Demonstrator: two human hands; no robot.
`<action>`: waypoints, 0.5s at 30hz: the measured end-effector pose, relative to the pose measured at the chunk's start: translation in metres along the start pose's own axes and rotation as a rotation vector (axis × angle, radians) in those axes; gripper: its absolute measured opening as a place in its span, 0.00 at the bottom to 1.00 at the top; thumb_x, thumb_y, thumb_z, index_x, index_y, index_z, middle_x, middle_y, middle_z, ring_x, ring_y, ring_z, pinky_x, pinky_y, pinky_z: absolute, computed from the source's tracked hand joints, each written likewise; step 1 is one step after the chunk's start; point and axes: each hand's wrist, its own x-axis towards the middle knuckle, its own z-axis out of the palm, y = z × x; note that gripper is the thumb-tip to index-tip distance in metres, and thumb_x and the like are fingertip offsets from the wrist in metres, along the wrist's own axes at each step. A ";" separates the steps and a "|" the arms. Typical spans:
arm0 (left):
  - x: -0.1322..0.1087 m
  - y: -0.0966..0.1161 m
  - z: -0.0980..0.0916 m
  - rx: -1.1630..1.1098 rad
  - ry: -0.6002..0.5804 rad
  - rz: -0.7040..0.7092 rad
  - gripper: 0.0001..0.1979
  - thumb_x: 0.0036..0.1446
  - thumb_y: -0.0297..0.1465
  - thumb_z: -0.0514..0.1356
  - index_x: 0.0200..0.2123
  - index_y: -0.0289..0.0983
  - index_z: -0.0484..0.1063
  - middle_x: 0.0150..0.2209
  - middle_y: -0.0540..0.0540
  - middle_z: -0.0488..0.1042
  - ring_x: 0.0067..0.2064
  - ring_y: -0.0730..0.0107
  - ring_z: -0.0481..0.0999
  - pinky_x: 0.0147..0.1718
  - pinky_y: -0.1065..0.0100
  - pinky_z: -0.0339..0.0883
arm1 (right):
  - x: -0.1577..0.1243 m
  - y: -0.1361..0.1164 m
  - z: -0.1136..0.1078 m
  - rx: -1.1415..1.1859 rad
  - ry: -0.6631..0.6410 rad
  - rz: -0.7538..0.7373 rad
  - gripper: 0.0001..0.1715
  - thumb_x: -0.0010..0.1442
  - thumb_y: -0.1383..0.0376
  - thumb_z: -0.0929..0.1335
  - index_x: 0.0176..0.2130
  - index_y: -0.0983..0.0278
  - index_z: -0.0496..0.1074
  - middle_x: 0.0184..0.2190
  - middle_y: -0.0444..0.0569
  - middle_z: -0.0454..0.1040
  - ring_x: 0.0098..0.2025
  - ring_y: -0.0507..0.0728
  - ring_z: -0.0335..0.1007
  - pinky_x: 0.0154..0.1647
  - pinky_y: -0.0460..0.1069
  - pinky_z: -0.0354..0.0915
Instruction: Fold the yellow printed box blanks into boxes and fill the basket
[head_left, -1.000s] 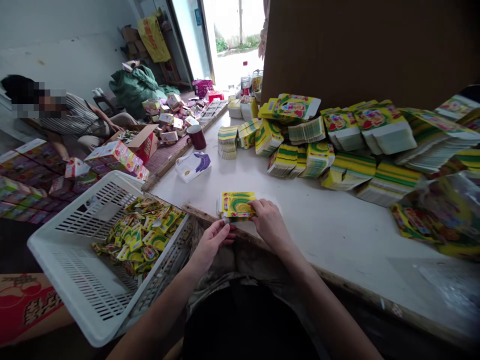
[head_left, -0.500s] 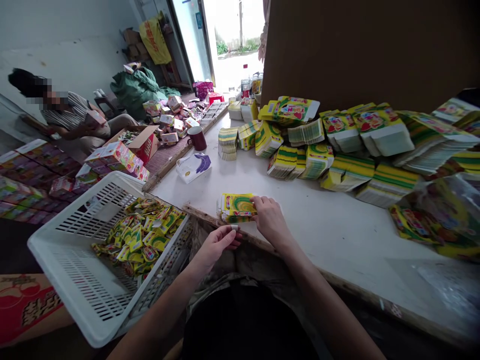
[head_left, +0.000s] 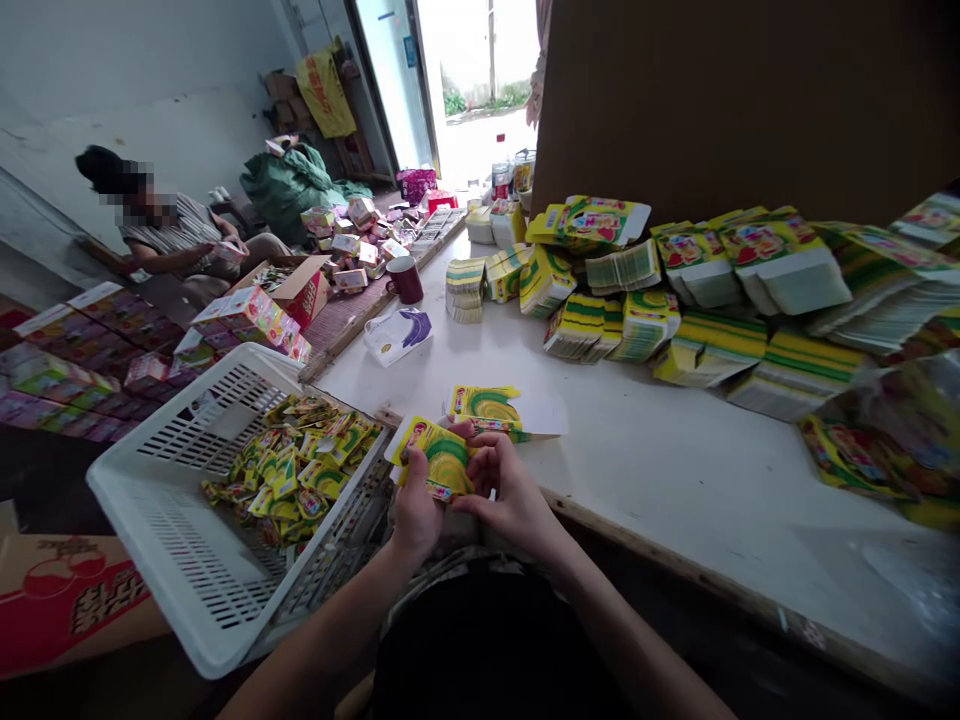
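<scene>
A flat yellow-and-green printed carton (head_left: pixel 435 455) is held up in front of me at the table's near edge. My left hand (head_left: pixel 420 505) grips it from the left, thumb across its printed face. At its right end, the curled fingers and thumb of my right hand (head_left: pixel 504 490) close around the edge. Just behind lies another yellow carton (head_left: pixel 484 402) on the white table, beside a white flap or sheet (head_left: pixel 544 415). To the left of my hands, a white plastic basket (head_left: pixel 142 500) contains many small yellow packets (head_left: pixel 300 470).
Stacks of flattened yellow cartons (head_left: pixel 709 345) line the table's (head_left: pixel 622 450) back. A dark red mug (head_left: pixel 405 279) and a white-and-purple packet (head_left: pixel 397 336) stand at its left edge. A co-worker (head_left: pixel 176 235) sits at far left, handling a small box among many boxes.
My left hand has come up and now grips a yellow carton, lifted off the small pile toward me. My right hand has shifted down and left with it. The view has turned slightly left.
</scene>
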 end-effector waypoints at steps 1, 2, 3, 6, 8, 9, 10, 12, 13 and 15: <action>-0.001 0.001 0.000 -0.001 0.020 0.046 0.32 0.52 0.57 0.59 0.44 0.35 0.77 0.42 0.39 0.80 0.51 0.50 0.76 0.51 0.55 0.71 | -0.001 0.003 0.006 0.150 0.010 0.032 0.32 0.46 0.64 0.76 0.45 0.58 0.59 0.31 0.40 0.67 0.30 0.52 0.66 0.31 0.48 0.65; -0.002 0.001 -0.002 0.016 0.045 0.096 0.33 0.52 0.58 0.57 0.43 0.34 0.77 0.41 0.38 0.80 0.51 0.50 0.76 0.50 0.55 0.71 | -0.002 0.006 0.011 0.269 0.027 0.059 0.31 0.46 0.63 0.77 0.44 0.58 0.59 0.30 0.39 0.68 0.29 0.52 0.66 0.30 0.47 0.64; -0.003 -0.001 -0.005 0.047 0.066 0.144 0.33 0.52 0.58 0.56 0.41 0.34 0.78 0.40 0.38 0.81 0.51 0.50 0.76 0.49 0.56 0.72 | -0.002 0.008 0.015 0.343 0.053 0.079 0.31 0.46 0.62 0.77 0.43 0.58 0.59 0.30 0.39 0.68 0.28 0.51 0.66 0.30 0.47 0.64; -0.006 -0.008 -0.018 0.189 0.053 0.242 0.30 0.53 0.57 0.57 0.37 0.34 0.79 0.39 0.38 0.81 0.51 0.49 0.76 0.48 0.58 0.72 | -0.002 0.009 0.021 0.329 0.155 0.110 0.31 0.45 0.61 0.77 0.41 0.58 0.58 0.26 0.37 0.69 0.27 0.51 0.67 0.29 0.47 0.64; -0.006 -0.013 -0.025 0.268 -0.004 0.264 0.28 0.53 0.55 0.58 0.35 0.35 0.80 0.39 0.38 0.81 0.51 0.48 0.76 0.49 0.57 0.72 | -0.002 0.006 0.022 0.214 0.212 0.091 0.31 0.45 0.62 0.77 0.42 0.59 0.59 0.24 0.37 0.70 0.26 0.52 0.67 0.28 0.47 0.63; -0.006 -0.014 -0.026 0.290 -0.027 0.268 0.27 0.54 0.54 0.58 0.35 0.35 0.80 0.39 0.38 0.81 0.51 0.48 0.76 0.50 0.57 0.72 | -0.001 0.004 0.021 0.157 0.237 0.070 0.30 0.46 0.64 0.77 0.42 0.59 0.59 0.23 0.36 0.70 0.25 0.52 0.66 0.27 0.47 0.62; -0.004 -0.015 -0.027 0.301 -0.035 0.274 0.26 0.55 0.53 0.57 0.35 0.35 0.80 0.39 0.38 0.81 0.51 0.48 0.77 0.50 0.56 0.71 | -0.001 0.002 0.021 0.116 0.255 0.048 0.29 0.47 0.65 0.76 0.43 0.59 0.59 0.23 0.36 0.70 0.25 0.51 0.65 0.27 0.46 0.61; -0.001 -0.014 -0.025 0.307 -0.027 0.302 0.26 0.58 0.51 0.55 0.37 0.35 0.79 0.39 0.38 0.81 0.51 0.49 0.77 0.51 0.56 0.71 | 0.000 -0.001 0.019 0.126 0.252 0.029 0.28 0.49 0.66 0.75 0.43 0.59 0.59 0.22 0.35 0.69 0.24 0.50 0.65 0.27 0.46 0.61; 0.000 -0.012 -0.024 0.307 -0.015 0.317 0.26 0.59 0.51 0.53 0.38 0.35 0.79 0.39 0.39 0.81 0.51 0.50 0.77 0.52 0.56 0.70 | 0.001 -0.002 0.018 0.180 0.226 0.035 0.26 0.50 0.66 0.74 0.43 0.59 0.58 0.22 0.35 0.68 0.24 0.50 0.64 0.27 0.46 0.61; 0.002 -0.009 -0.022 0.312 0.014 0.338 0.28 0.59 0.52 0.52 0.38 0.35 0.79 0.38 0.38 0.81 0.51 0.50 0.77 0.51 0.56 0.71 | 0.001 -0.001 0.018 0.314 0.155 0.054 0.25 0.51 0.65 0.73 0.43 0.59 0.57 0.24 0.35 0.68 0.25 0.50 0.66 0.28 0.46 0.63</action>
